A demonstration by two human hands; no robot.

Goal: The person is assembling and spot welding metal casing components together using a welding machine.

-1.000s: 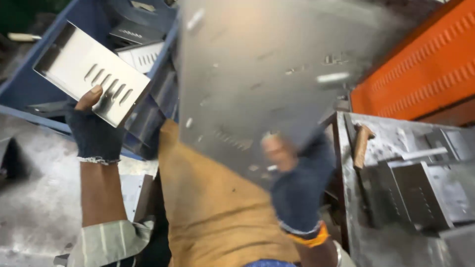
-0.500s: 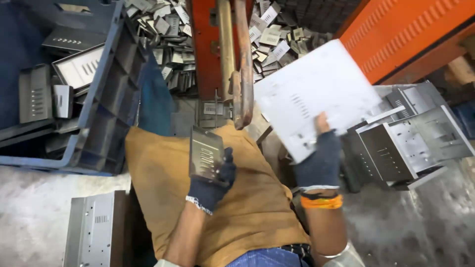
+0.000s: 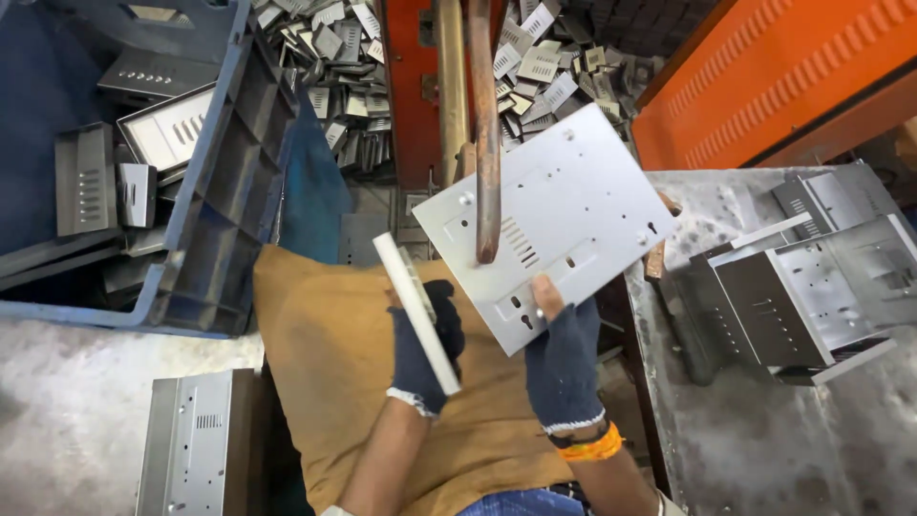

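The left hand (image 3: 425,349) in its dark glove is closed around a narrow metal piece (image 3: 415,311), now tipped up on its edge. The right hand (image 3: 564,358) grips the big flat metal plate (image 3: 564,205) by its bottom edge; the plate has swung lower, closer to the red bar (image 3: 484,134). A blue crate (image 3: 205,191) sits at the left, and folded metal boxes (image 3: 812,277) rest on the grey surface (image 3: 764,440).

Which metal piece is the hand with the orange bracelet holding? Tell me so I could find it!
Look for the big orange machine at the top right, then go down-left to the rusty bar hanging in the middle. Right behind that bar is a flat grey metal plate, pinched at its lower edge by the right hand. Unlike the folded boxes on the table, it is one flat sheet with slots and small holes.
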